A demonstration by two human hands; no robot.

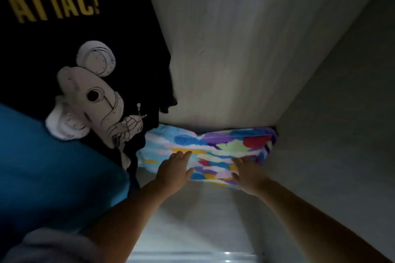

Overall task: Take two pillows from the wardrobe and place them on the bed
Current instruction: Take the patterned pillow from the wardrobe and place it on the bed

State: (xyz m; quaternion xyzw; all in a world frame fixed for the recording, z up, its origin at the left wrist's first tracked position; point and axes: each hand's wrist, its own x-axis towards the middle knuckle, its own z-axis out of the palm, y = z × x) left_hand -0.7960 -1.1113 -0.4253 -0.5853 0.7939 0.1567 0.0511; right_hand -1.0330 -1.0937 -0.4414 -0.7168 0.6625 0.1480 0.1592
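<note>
Deep in the dim wardrobe [245, 38], both hands, left [174, 170] and right [249, 174], lay flat, grip released, on a multicoloured pillow [213, 147].

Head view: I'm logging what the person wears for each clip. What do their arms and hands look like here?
Both forearms are bare, with no watch, bracelet or glove visible. The left hand and right hand show no rings, as far as the dim light lets one tell. A bit of grey fabric at the lower left may be a pushed-up sleeve or clothing.

The pillow [213, 151] is soft printed cloth (slightly creased), lying against the wardrobe's matt, smooth grey panels [235, 49].
</note>
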